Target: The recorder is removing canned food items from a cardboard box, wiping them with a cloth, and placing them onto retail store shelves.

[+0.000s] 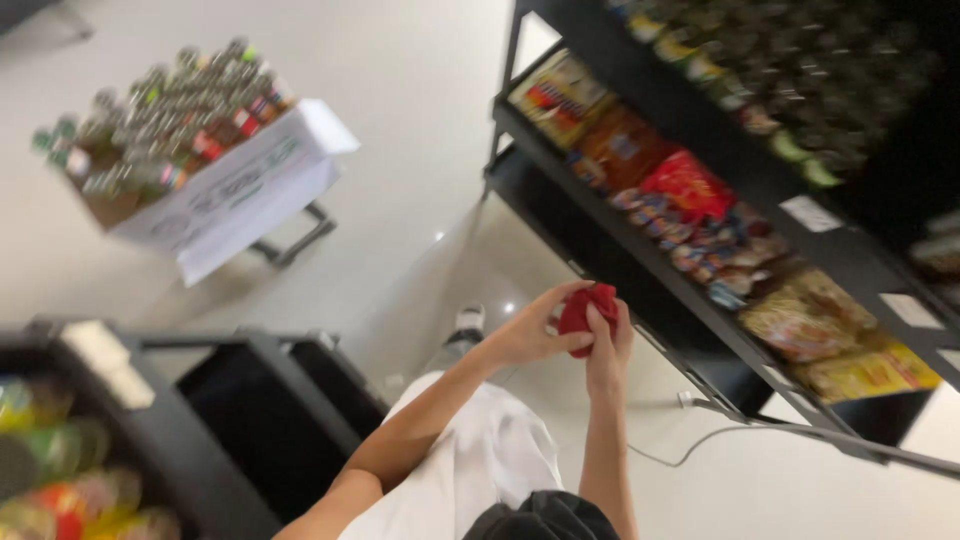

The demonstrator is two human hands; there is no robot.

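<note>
- Left hand [530, 333] grasps the small crumpled red packet [585, 308], fingers curled around it.
- Right hand [610, 345] clasps the same packet from below.
- Packet sits above the pale floor [400, 150], beside the black snack shelf [640, 245].

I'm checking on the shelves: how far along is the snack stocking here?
Looks done: the black shelf already holds rows of snack packets. In hand: both hands, left hand and right hand, grip one red packet in front of that shelf, not yet placed. Left: cannot tell; no supply box shows.
</note>
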